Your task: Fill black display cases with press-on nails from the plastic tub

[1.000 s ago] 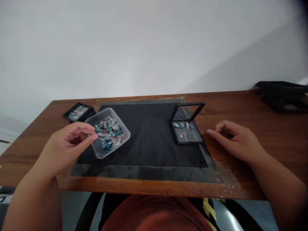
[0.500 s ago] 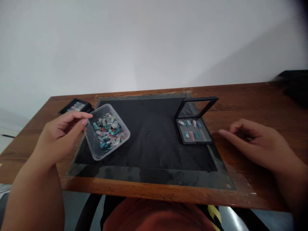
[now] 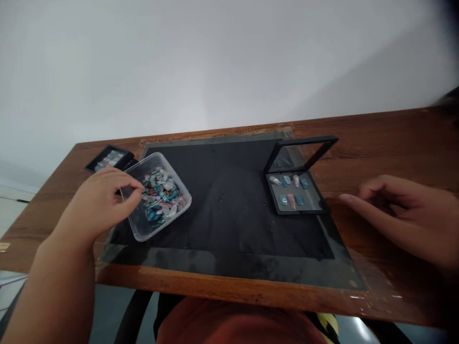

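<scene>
A clear square tub (image 3: pixel 138 235) on the left of the black mat holds many teal, pink and clear nail-shaped pieces (image 3: pixel 163 196). Over the tub's left side is my left hand (image 3: pixel 103 200), thumb and forefinger pinched together; whatever is between the tips is too small to make out. On the mat's right stands an open black case (image 3: pixel 297 211) with a see-through lid, several teal, pink and pale nail pieces (image 3: pixel 291 200) lying in two rows inside. My right hand (image 3: pixel 405 215) rests on the wood to the right of the case, fingers curled, thumb apart, holding nothing.
Behind the tub, at the left, lies a smaller black case (image 3: pixel 109 158) with pale pieces. The black mat (image 3: pixel 222 215) lies under a clear sheet on the wooden table (image 3: pixel 376 138). A pale wall rises behind the table, and a dark thing sits at the far right edge.
My left hand has moved right, further over the tub, and its thumb and forefinger have come together. The view has shifted a little; my right hand and the open case appear further right.
</scene>
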Motion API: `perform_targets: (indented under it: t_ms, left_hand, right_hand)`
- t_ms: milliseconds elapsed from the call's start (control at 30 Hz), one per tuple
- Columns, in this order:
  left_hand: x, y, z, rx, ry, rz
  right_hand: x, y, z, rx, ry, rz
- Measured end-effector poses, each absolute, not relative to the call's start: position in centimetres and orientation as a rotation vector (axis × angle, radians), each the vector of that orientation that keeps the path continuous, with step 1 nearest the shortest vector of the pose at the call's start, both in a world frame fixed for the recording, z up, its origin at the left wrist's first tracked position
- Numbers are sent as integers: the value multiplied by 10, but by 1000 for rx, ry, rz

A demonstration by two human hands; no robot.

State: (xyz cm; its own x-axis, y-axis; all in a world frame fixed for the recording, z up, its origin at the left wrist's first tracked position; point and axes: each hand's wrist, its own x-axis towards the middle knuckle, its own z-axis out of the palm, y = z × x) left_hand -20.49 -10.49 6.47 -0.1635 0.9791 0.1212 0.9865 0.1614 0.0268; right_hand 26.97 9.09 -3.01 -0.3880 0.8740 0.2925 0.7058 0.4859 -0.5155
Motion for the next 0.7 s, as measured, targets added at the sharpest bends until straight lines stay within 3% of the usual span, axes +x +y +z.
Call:
perform_targets:
  t_ms: [333, 700]
  left_hand:
    - [-219, -82, 70, -2036, -2538, 392]
    - [-231, -64, 57, -2161, -2506, 481]
  right_hand:
    - [282, 95, -40, -1354, -2174, 393]
    - [271, 91, -26, -1293, -2130, 460]
